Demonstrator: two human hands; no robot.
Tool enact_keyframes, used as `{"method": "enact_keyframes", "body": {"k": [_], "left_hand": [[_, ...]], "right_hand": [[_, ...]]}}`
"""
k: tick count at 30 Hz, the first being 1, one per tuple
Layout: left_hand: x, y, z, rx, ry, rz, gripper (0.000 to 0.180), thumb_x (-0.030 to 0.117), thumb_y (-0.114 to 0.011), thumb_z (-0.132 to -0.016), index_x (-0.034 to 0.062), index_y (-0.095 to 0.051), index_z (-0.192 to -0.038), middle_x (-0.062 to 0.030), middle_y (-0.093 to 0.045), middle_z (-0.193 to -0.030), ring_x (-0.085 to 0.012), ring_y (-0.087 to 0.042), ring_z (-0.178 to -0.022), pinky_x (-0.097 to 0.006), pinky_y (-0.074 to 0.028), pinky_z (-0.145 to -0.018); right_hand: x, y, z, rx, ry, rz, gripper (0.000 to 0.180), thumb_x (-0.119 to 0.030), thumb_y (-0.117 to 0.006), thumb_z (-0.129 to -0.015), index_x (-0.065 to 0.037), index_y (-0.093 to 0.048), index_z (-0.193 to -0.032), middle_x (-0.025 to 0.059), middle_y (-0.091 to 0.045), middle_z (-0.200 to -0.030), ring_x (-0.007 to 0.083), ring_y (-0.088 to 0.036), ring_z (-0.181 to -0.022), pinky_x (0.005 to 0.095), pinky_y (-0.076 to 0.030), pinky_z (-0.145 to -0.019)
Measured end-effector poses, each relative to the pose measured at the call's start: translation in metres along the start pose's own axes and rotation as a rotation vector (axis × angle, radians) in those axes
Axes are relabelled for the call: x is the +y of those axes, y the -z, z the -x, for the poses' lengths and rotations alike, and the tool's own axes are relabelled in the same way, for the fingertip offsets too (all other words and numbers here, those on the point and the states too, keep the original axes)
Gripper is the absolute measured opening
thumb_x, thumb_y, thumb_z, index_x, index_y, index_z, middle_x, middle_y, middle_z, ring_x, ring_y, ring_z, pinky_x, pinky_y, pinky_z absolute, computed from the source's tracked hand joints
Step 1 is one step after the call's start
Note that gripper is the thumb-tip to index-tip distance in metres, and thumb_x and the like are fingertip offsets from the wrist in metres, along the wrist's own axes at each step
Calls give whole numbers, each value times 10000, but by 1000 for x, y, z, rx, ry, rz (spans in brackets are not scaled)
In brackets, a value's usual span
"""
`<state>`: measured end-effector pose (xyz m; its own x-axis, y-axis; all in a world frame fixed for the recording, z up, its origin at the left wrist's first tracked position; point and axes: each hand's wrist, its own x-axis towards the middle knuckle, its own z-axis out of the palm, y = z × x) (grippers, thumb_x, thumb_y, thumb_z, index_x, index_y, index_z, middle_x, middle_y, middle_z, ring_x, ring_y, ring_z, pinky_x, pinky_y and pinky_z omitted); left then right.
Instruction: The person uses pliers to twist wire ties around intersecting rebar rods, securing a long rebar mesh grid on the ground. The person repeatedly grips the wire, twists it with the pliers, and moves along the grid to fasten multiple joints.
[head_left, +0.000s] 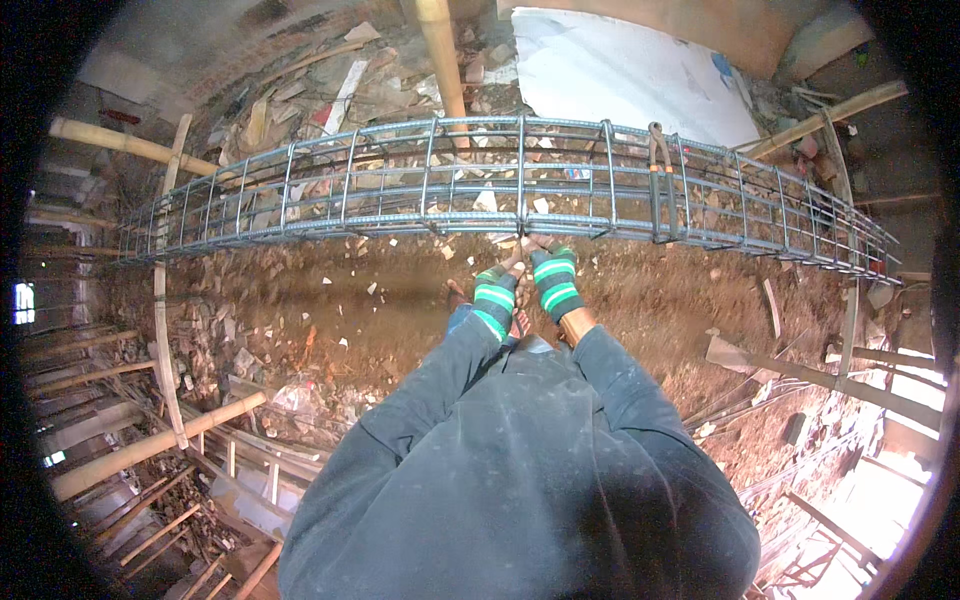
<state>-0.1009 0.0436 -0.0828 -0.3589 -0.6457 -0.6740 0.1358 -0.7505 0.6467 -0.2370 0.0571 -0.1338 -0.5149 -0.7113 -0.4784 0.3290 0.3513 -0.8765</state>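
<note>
1. Close together and partly curled: left hand [500, 287] and right hand [553, 270], with any hold too small to tell.
2. Just beyond both, running crosswise: rebar cage [521, 175].
3. Across its bars, rightward: pliers [656, 185].
4. Farther off: white sheet [620, 75].

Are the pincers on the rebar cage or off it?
On it: the pincers lie across the bars of the cage, head toward its far edge, handles toward its near edge.

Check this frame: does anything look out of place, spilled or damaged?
Broken rubble lies strewn beyond the rebar cage, looking untidy. Pliers sit untended against the cage toward the right, possibly just parked there. No obvious damage stands out.
</note>
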Motion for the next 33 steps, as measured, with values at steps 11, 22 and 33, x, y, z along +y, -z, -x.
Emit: {"method": "enact_keyframes", "body": {"k": [11,22,33], "left_hand": [[10,-57,21,-130,-47,-108,258,132,-565,-1053,54,-622,-1291,-13,-628,-774,-78,-518,-558,-255,-398,-435],[25,-76,68,-372,128,-302,625,134,-619,-1030,23,-297,-1555,-118,-608,-1111,-239,-700,-808,-347,-600,-600],[-11,-57,41,-416,239,-134,686,56,-483,-1068,143,-151,-1662,-215,-662,-1277,-277,-718,-881,-374,-641,-717]], "right_hand": [[60,18,9,-61,144,281,176,-129,-688,-948,6,-725,-1054,79,-749,-932,180,-672,-805,344,-538,-708],[84,-1,-12,-245,143,366,220,-227,-671,-963,-18,-731,-1003,99,-750,-896,235,-687,-798,395,-537,-714],[137,106,-4,-223,116,982,294,-324,-655,-979,-43,-736,-952,120,-750,-860,291,-701,-791,447,-535,-721]]}}
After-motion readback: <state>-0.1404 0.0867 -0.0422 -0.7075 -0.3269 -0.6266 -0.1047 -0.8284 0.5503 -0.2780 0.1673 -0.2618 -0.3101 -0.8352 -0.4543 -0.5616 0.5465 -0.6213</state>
